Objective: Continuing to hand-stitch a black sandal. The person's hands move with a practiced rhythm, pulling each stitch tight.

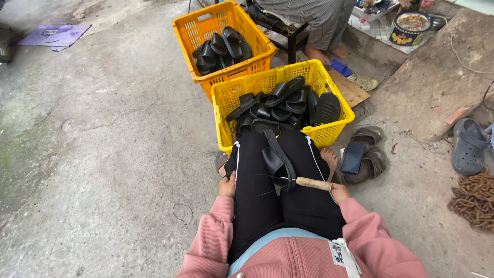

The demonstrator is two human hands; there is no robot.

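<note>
Landmark: yellow crate (329,135), just ahead of the knees, full of black sandals.
Sandal (277,157): black, clamped upright between the knees, just behind the crate; strap arched over the sole, toe end toward the crate.
Awl (313,183): wooden handle lying across the right thigh, thin metal tip aimed left into the sandal's near edge.
Thread (267,176): dark, fine, running left from the sandal edge across the left thigh; hard to follow further.
Right hand (338,192): behind the crate on the right side, fingers clenched round the butt of the awl handle.
Left hand (226,186): behind the crate on the left side, resting on the outer left thigh; fingers curled down out of sight, so cannot tell whether closed on the thread or merely lying there.
Doing it well, as a judgement: keep knees tight so the sandal does not twist; keep the awl level and in line with the seam; push straight, not levered; keep the thread taut and clear of the tip; keep the left hand off the tip's line.
Orange crate (188,32): beyond the yellow crate, also holding black sandals.
Other person (319,25): seated beyond the yellow crate, bare feet only partly seen.
Loose slippers (369,154): right of the yellow crate, on the concrete.
</note>
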